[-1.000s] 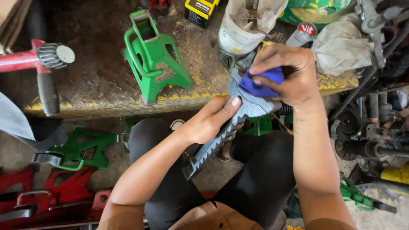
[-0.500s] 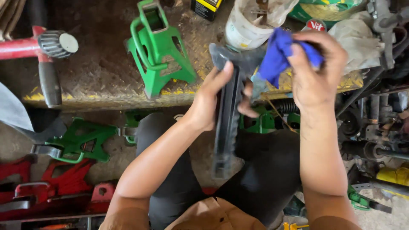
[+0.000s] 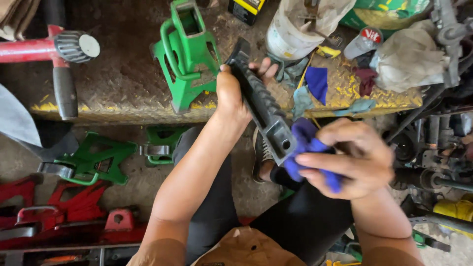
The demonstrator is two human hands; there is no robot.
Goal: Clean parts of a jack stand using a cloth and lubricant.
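Note:
My left hand [image 3: 235, 87] grips the upper part of a dark toothed metal bar [image 3: 261, 106], a jack-stand post, which slants down to the right over my lap. My right hand [image 3: 352, 160] clutches a blue cloth [image 3: 308, 148] and presses it against the bar's lower end. The bar's top end points toward a green jack stand [image 3: 186, 54] on the step.
A checkered metal step [image 3: 113, 74] carries the green stand, a white bucket [image 3: 300, 27], rags [image 3: 318, 81] and a red jack handle [image 3: 44, 49]. More green stands [image 3: 91, 157] and red stands [image 3: 64, 207] lie on the floor at left. Greasy machine parts [image 3: 438, 162] crowd the right side.
The bar has swung from nearly upright to slanting, with its other end now toward me. My right hand with the cloth came down from the bar's top to its lower end.

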